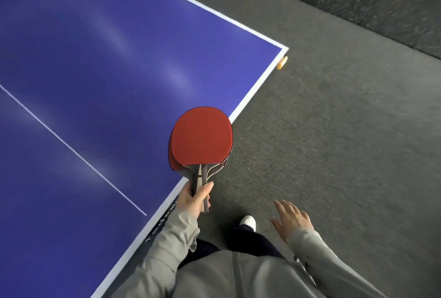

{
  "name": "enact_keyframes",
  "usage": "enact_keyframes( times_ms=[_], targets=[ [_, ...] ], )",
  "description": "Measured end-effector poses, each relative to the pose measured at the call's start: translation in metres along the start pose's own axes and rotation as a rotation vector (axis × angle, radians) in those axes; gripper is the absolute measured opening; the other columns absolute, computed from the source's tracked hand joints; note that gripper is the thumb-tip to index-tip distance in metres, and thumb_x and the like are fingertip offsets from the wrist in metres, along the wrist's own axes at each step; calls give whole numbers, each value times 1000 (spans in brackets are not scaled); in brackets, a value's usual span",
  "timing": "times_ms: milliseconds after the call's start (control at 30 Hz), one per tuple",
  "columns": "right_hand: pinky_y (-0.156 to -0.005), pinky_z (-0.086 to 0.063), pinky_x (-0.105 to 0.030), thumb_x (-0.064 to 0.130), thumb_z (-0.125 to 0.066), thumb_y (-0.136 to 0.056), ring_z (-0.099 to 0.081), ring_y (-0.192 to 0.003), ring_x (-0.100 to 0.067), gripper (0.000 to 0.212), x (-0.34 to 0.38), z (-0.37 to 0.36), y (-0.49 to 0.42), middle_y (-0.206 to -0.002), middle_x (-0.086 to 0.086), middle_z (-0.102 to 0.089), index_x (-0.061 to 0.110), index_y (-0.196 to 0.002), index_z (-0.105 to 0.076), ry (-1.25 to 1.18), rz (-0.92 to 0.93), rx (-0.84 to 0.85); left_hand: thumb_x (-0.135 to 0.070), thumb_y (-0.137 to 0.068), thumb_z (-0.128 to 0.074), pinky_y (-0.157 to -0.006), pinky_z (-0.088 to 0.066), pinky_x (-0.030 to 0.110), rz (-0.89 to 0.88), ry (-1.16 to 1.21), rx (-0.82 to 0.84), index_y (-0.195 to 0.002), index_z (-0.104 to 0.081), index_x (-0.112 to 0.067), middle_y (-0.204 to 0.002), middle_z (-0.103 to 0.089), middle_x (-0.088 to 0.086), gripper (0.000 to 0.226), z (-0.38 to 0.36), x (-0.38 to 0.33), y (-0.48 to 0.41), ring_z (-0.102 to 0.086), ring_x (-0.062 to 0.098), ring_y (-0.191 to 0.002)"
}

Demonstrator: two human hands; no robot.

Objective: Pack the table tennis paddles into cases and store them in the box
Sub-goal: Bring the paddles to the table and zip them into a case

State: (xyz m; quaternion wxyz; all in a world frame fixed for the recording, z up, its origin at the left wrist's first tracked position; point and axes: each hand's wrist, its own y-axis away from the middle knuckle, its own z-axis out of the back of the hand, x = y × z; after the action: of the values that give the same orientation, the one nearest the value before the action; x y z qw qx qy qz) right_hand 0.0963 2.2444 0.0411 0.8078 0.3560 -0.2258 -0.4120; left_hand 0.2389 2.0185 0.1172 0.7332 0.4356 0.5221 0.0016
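Observation:
My left hand (195, 198) grips the handles of stacked red table tennis paddles (201, 137), at least two, their blades fanned slightly and held upright over the near edge of the blue table (95, 58). My right hand (291, 219) hangs free over the floor at the lower right, fingers spread, holding nothing. No paddle case and no box appear in the frame.
The blue table with white lines fills the left half; its corner (286, 48) is at upper right. An orange object (282, 62) sits just under that corner. Dark grey carpet floor (334, 118) lies to the right. My white shoe (248, 221) shows below.

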Motion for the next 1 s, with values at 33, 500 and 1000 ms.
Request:
enact_keyframes(
  times_ms=[33,500,1000],
  targets=[
    [-117,-17,-40,48,-35,-98,-7,-147,-14,62,-21,5,-2,-160,7,-7,29,-151,-9,-20,-14,20,-36,-70,-68,-44,-43,18,8,-17,15,-73,-56,-13,-55,-51,1,26,-18,-4,0,-51,8,-41],
    [-109,-31,-39,47,-35,-97,-34,-138,-19,53,-169,62,-45,-148,0,-38,24,-144,-28,2,-107,186,-16,-86,-66,-44,-43,16,-46,-194,111,-83,-58,-9,-60,-53,4,11,-176,-72,-65,-51,12,-46],
    [-109,-29,-41,46,-38,-96,-39,-133,-22,49,-229,313,-224,-141,-2,-45,24,-140,-34,70,-36,-12,-26,-80,-71,-54,-42,26,-41,-136,191,-82,-56,-12,-62,-52,5,20,-350,-237,-238,-49,18,-51]
  ],
)
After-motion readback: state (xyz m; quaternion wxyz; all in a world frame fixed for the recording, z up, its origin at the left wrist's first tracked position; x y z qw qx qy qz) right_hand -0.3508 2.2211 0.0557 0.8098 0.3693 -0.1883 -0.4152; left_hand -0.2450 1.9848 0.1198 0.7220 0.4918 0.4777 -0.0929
